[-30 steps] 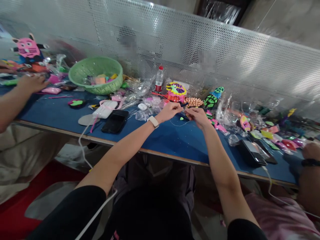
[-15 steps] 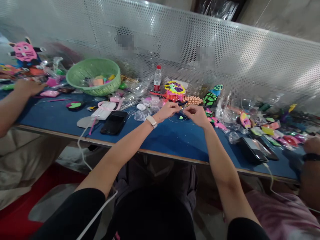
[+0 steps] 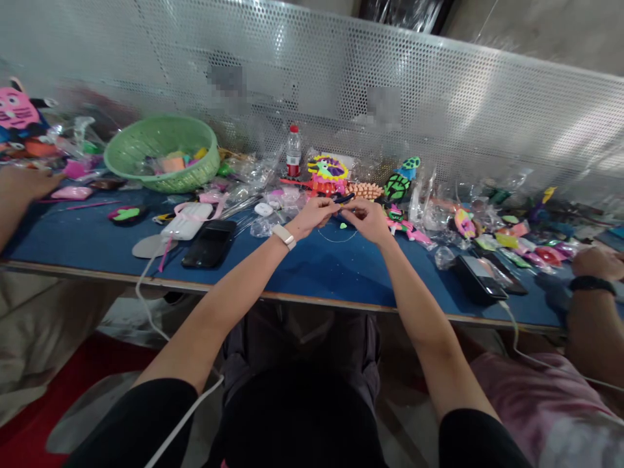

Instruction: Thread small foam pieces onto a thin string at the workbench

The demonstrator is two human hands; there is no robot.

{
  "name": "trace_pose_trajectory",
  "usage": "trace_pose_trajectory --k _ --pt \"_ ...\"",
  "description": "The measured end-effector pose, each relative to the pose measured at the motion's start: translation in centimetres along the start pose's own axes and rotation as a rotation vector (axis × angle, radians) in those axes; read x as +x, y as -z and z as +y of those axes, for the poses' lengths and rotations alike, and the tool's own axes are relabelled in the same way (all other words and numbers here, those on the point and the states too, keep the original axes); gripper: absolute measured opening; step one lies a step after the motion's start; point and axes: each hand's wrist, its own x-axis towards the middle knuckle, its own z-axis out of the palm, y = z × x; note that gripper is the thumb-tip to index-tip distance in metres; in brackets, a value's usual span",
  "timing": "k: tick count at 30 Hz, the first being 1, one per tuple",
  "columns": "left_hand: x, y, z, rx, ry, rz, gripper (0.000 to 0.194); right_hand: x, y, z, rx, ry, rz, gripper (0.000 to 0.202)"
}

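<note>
My left hand [image 3: 314, 218], with a pale band on its wrist, pinches a slim dark blue piece of what looks like modelling clay [image 3: 346, 198]. Right beside it, my right hand [image 3: 366, 220] has its fingertips pressed together against the near end of that piece. Whatever those fingertips hold is too small to make out. Below the hands, a small light green bit [image 3: 343, 225] lies on the blue table [image 3: 336, 273]. Behind them are a yellow-and-purple clay figure [image 3: 329, 168], a peach spiky piece [image 3: 364, 190] and a green-and-black turtle-like figure [image 3: 398, 185].
A green basket [image 3: 113, 159], a red-capped bottle [image 3: 293, 153], a white power bank [image 3: 188, 221] and a black phone [image 3: 209, 244] are to the left. Another dark device [image 3: 480, 279] and clay packets lie right. Co-workers' hands [image 3: 29, 182] [image 3: 597, 265] rest at both sides.
My right hand has moved left, so its fingertips now meet my left hand at the dark blue piece. The whole view has shifted slightly to the right.
</note>
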Motion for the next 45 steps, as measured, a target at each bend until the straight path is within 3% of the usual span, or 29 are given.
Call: trace_pose_trajectory --k 2,6,8,14,19,24,28,31,35,42,45 --pt "0.3 0.1 -0.3 0.099 -0.063 0.087 0.041 0.1 -0.4 0.0 0.063 -0.060 0.047 0.029" --pt "0.5 0.5 -0.7 0.397 -0.328 0.391 0.031 0.6 -1.3 0.3 0.155 -0.180 0.205 0.034" --pt "0.3 0.6 -0.7 0.540 -0.431 0.455 0.024 0.7 -1.7 0.5 0.196 -0.235 0.241 0.036" --pt "-0.1 0.2 -0.9 0.813 -0.562 0.359 0.019 0.6 -2.3 0.5 0.440 -0.300 0.195 0.047" --pt "0.2 0.4 -1.3 0.835 -0.603 0.357 0.018 0.5 -2.3 -0.3 0.430 -0.330 0.163 0.050" --pt "0.3 0.9 -1.4 0.832 -0.623 0.341 0.018 0.7 -2.0 0.1 0.459 -0.385 0.100 0.043" --pt "0.7 1.5 -1.3 0.884 -0.676 0.265 0.022 0.7 -1.8 0.8 0.470 -0.383 0.046 0.031" --pt "1.1 2.2 -1.3 0.929 -0.715 0.191 0.023 0.7 -2.0 0.8 0.441 -0.428 0.074 0.017" --pt "1.0 2.6 -1.2 1.004 -0.740 0.110 0.022 0.7 -2.0 0.1 0.459 -0.472 0.049 0.019" --pt "0.5 1.7 -1.1 0.979 -0.706 0.258 0.025 0.7 -1.1 -0.5 0.481 -0.439 0.028 0.023" --pt "0.4 1.7 -1.0 0.964 -0.710 0.253 0.023 0.8 -1.2 -0.1 0.434 -0.419 0.002 0.023"
